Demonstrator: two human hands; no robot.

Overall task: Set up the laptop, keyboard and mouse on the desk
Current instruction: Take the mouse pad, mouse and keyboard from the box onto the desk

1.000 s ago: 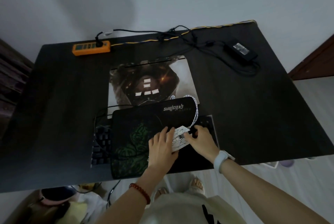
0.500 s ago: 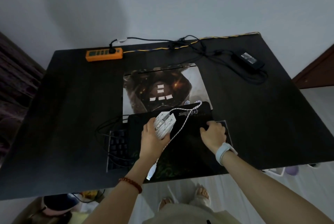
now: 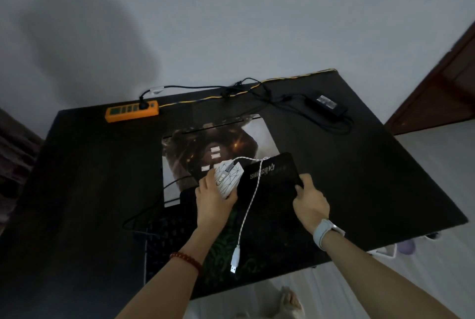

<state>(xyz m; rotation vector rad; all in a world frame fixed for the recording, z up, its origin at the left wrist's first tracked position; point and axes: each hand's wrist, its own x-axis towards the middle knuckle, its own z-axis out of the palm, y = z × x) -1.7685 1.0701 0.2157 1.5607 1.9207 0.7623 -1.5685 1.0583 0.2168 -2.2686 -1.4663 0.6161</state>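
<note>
The left hand [image 3: 214,201] grips a white mouse [image 3: 228,177], its cable hanging back toward the person. The right hand [image 3: 309,199] pinches the mouse pad [image 3: 272,190] edge (pad lies between both hands).

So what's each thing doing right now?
Left hand: holding the white mouse, lifted.
Mouse cable: dangling, USB plug unplugged.
Right hand: gripping the black mouse pad.
Laptop: closed.
Keyboard: partly covered.
Orange power strip: one plug in.
</note>
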